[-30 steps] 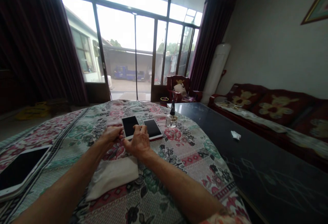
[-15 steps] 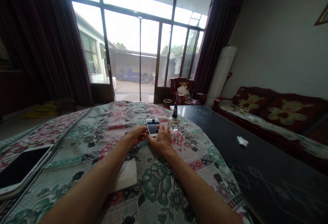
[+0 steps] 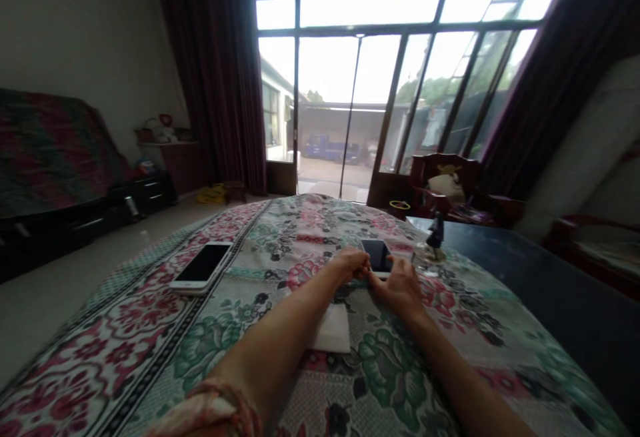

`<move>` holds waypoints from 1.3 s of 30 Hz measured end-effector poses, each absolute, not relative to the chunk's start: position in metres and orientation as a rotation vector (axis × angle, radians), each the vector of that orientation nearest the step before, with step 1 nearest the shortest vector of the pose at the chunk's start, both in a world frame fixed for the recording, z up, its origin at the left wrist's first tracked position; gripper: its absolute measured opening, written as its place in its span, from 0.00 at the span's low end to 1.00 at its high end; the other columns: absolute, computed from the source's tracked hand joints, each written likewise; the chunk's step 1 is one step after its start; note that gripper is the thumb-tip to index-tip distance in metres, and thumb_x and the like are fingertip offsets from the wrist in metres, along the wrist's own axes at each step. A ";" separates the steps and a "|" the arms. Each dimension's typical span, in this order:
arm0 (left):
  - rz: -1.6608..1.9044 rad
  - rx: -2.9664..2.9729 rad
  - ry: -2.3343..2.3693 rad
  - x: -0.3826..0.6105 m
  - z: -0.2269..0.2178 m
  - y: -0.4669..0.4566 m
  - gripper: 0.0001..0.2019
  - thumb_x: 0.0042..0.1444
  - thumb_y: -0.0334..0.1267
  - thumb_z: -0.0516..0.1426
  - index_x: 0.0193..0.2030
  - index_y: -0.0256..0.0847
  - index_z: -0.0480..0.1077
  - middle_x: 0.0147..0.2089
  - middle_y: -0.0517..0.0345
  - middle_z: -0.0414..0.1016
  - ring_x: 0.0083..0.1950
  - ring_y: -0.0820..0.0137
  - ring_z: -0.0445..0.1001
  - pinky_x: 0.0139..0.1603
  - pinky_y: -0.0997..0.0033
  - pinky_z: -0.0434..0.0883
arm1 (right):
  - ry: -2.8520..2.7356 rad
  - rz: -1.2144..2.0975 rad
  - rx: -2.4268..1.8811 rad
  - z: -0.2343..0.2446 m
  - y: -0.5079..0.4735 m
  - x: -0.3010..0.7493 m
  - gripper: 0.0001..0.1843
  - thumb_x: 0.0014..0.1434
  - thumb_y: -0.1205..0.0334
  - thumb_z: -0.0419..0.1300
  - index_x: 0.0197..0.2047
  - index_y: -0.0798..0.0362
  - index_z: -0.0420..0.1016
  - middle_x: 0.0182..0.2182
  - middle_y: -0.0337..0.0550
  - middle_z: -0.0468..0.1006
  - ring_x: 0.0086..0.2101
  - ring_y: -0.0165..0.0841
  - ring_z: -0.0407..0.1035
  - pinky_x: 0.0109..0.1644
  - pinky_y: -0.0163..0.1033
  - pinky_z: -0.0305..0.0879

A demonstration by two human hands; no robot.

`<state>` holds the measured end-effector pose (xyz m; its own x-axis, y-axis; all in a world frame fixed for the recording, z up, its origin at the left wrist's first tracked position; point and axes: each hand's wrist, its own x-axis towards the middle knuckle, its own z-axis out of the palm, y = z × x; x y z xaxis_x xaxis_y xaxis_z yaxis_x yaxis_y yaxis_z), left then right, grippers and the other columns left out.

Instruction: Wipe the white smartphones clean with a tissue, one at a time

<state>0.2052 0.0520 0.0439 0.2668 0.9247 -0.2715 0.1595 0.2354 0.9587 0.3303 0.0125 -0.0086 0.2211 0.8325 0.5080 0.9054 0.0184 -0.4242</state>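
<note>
Both hands at the white phone [image 3: 377, 255], which lies face up, dark screen showing, toward the far right part of the flowered tablecloth [image 3: 280, 357]. Left hand [image 3: 354, 263]: fingers bunched at the phone's left edge, near corner. Right hand [image 3: 401, 282]: thumb at the right edge, fingers curled around that side. The two hands nearly meet at the near edge; cannot tell whether either grips firmly or only touches.

Change: one second ago two phones lay side by side at the hands; half a second ago, and now, a single screen shows there. Whether the second is underneath cannot be told.

View has turned left since the earlier frames. The other phone [image 3: 204, 265], cut off at the left border before, is now whole, well apart to the left of the hands. A covered piece of furniture [image 3: 55, 150] has come into view at far left; most of the long sofa on the right has gone out, as has the crumpled tissue on the black table [image 3: 545, 290]. A patterned sleeve [image 3: 213, 407] now shows on the near left forearm.

White cloth [image 3: 334, 331]: flat, near side of the hands, partly hidden by the left forearm, as half a second ago. Bottle [image 3: 435, 237] with dark top: upright, just right of the right hand, apart from it.
</note>
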 end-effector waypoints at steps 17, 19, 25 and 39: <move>1.143 1.573 2.306 -0.033 0.054 -0.039 0.24 0.54 0.33 0.55 0.59 0.37 0.68 0.54 0.43 0.72 0.60 0.53 0.66 0.57 0.61 0.64 | -1.841 -0.384 -1.012 0.013 -0.017 0.275 0.20 0.57 0.67 0.51 0.54 0.56 0.66 0.57 0.58 0.66 0.59 0.47 0.60 0.60 0.58 0.60; 0.857 1.581 2.615 -0.058 0.046 -0.048 0.24 0.53 0.39 0.56 0.57 0.35 0.68 0.55 0.39 0.71 0.59 0.49 0.66 0.57 0.56 0.64 | -1.863 -0.326 -0.987 0.014 -0.018 0.260 0.20 0.56 0.68 0.50 0.53 0.56 0.67 0.56 0.57 0.67 0.58 0.46 0.61 0.60 0.58 0.60; 0.608 1.432 2.750 -0.086 0.026 -0.050 0.28 0.52 0.49 0.56 0.56 0.34 0.66 0.57 0.37 0.68 0.58 0.49 0.68 0.56 0.56 0.64 | -1.998 0.034 -0.964 0.017 -0.016 0.183 0.23 0.53 0.72 0.50 0.52 0.56 0.70 0.53 0.54 0.72 0.54 0.42 0.66 0.60 0.50 0.62; 0.748 1.478 2.710 -0.093 0.014 -0.044 0.32 0.52 0.50 0.56 0.61 0.32 0.62 0.55 0.37 0.70 0.57 0.49 0.68 0.56 0.56 0.63 | -2.161 0.775 -1.247 0.016 0.027 0.013 0.31 0.52 0.70 0.53 0.60 0.54 0.64 0.52 0.52 0.74 0.55 0.43 0.65 0.60 0.51 0.56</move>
<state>-0.0930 -0.0440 0.0140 -0.5666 0.7856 0.2486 0.8018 0.4562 0.3860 0.0126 0.0271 0.0165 -0.4387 0.8853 0.1541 0.5858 0.4118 -0.6980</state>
